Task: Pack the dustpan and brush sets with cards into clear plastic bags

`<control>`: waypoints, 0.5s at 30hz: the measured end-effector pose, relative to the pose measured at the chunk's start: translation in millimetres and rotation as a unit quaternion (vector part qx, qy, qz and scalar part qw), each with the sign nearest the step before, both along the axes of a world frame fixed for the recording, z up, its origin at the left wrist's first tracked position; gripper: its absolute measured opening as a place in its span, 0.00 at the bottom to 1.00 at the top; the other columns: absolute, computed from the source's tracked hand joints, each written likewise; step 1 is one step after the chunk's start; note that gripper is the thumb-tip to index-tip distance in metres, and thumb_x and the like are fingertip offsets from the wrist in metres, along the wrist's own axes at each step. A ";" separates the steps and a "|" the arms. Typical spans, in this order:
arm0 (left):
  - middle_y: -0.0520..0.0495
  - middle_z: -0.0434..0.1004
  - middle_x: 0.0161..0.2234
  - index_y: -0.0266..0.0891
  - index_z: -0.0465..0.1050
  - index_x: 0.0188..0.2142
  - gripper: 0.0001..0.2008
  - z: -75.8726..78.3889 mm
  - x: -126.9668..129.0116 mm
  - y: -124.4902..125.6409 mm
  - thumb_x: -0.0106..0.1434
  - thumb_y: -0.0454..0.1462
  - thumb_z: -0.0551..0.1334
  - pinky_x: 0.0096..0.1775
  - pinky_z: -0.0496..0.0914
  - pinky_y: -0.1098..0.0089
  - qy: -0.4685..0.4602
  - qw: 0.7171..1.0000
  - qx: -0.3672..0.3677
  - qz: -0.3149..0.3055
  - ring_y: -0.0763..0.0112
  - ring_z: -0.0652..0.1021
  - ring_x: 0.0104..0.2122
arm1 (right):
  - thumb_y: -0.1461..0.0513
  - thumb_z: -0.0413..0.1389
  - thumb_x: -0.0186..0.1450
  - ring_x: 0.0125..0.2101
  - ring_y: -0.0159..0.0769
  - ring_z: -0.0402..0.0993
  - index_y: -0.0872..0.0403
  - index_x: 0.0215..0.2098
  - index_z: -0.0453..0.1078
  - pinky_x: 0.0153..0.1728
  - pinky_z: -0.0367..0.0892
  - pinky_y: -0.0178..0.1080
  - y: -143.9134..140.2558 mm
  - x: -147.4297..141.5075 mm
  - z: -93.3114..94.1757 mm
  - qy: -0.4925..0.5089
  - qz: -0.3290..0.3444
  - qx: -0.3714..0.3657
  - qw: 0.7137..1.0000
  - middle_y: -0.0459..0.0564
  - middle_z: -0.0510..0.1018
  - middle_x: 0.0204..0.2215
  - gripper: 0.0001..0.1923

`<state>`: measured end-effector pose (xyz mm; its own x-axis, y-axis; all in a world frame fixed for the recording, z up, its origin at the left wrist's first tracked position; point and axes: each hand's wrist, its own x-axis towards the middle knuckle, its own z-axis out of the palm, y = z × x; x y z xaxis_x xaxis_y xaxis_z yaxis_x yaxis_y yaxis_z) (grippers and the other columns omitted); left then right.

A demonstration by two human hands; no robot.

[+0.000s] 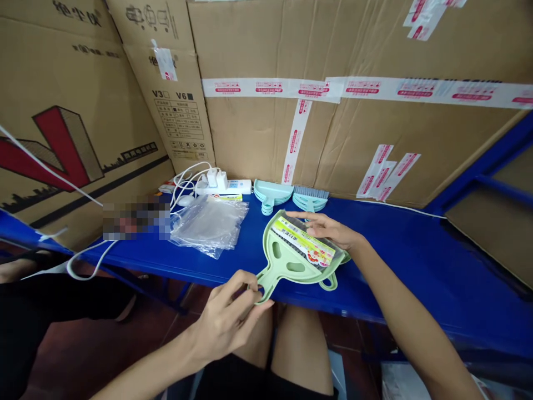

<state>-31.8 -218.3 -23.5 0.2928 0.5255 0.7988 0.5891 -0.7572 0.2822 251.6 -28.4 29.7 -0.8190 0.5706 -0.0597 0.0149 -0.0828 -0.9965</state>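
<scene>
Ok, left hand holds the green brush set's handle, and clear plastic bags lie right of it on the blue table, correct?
No: the head view shows the clear plastic bags left of the green brush set. The left hand does hold its handle.

The left hand [228,311] grips the handle [268,282] of a green brush [283,261], held tilted above the near edge of the blue worktop [400,261]. The right hand [331,229] lies over the brush's far side, fingers by the yellow-green label [306,240] across its bristles. A second green loop [328,283] sticks out below. Behind, clear bags [212,222] lie left of pale-blue dustpans [272,191] and brushes [310,194]; a power strip [240,186] sits against the cardboard [250,133], which bears printed tape [270,88].
</scene>
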 end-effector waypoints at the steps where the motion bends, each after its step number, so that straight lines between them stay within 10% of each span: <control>1: 0.45 0.75 0.39 0.38 0.72 0.40 0.04 -0.6 -1.9 1.8 0.71 0.29 0.64 0.35 0.73 0.72 0.002 1.000 -0.003 -0.008 0.70 0.80 0.36 | 0.56 0.70 0.65 0.36 0.37 0.86 0.50 0.71 0.67 0.34 0.79 0.33 0.8 0.3 -0.1 -0.015 0.007 0.012 1.000 0.55 0.87 0.46 0.38; 8: 0.37 0.75 0.58 0.43 0.69 0.57 0.14 21.5 -50.7 50.4 0.74 0.41 0.62 0.50 0.79 0.61 -0.017 0.992 -0.126 -0.018 0.60 0.82 0.51 | 0.59 0.77 0.54 0.30 0.35 0.84 0.51 0.62 0.77 0.28 0.77 0.31 13.4 10.0 1.0 -0.016 -0.133 0.058 0.989 0.53 0.88 0.42 0.38; 11: 0.34 0.77 0.54 0.38 0.67 0.59 0.19 32.5 -95.2 99.1 0.73 0.44 0.60 0.54 0.77 0.51 0.034 0.965 -0.148 0.212 0.51 0.80 0.52 | 0.59 0.78 0.51 0.34 0.38 0.85 0.50 0.62 0.78 0.34 0.81 0.37 22.9 18.7 4.6 0.039 -0.264 0.068 0.961 0.54 0.87 0.46 0.41; 15: 0.28 0.81 0.50 0.32 0.71 0.58 0.23 29.6 -138.1 149.3 0.68 0.44 0.63 0.57 0.72 0.46 0.202 0.848 -0.279 0.403 0.36 0.76 0.58 | 0.56 0.79 0.49 0.44 0.45 0.86 0.49 0.61 0.78 0.45 0.83 0.46 37.4 24.7 5.4 0.116 -0.414 0.125 0.894 0.54 0.84 0.55 0.42</control>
